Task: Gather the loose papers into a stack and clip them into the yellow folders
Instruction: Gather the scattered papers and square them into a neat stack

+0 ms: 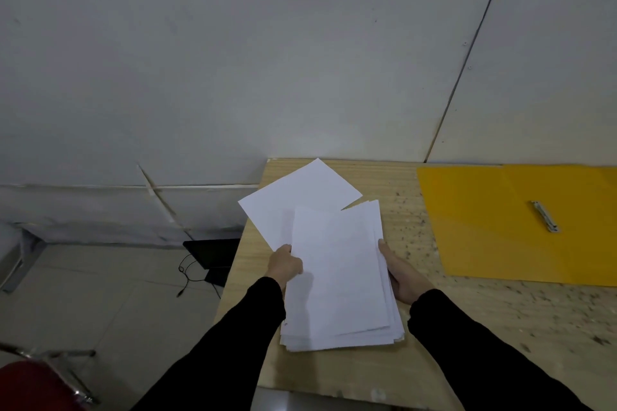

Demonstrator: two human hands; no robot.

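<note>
White paper stack (340, 280) sat between both hands on the wooden counter (434, 327), edges uneven, sheets fanned slightly at the near end. Left hand (285, 265) gripped the stack's left edge, fingers closed around the paper, thumb on top. Right hand (402, 277) pressed along the stack's right edge, fingers curled under or against the side, thumb up near the top sheet; closed on the stack as far as could be seen. Both arms in black sleeves (467, 344).

One loose sheet (297, 197) lay tilted just beyond the left hand, its near part tucked under the stack, one corner hanging past the counter's left edge. Whether the left hand also touched this sheet, cannot tell.

Yellow folder (494, 227) lay open and flat well to the right of the right hand, far side touching the wall (233, 60). Metal clip (545, 216) sat on the folder's inner face, angled, nothing in it. Folder and stack apart, bare speckled counter between them.

Left of the left hand, below counter level: black flat object (213, 253) on the floor (100, 294) with a thin cable (187, 272) looping out. Red chair seat (30, 387) with chrome frame at the bottom left corner.
</note>
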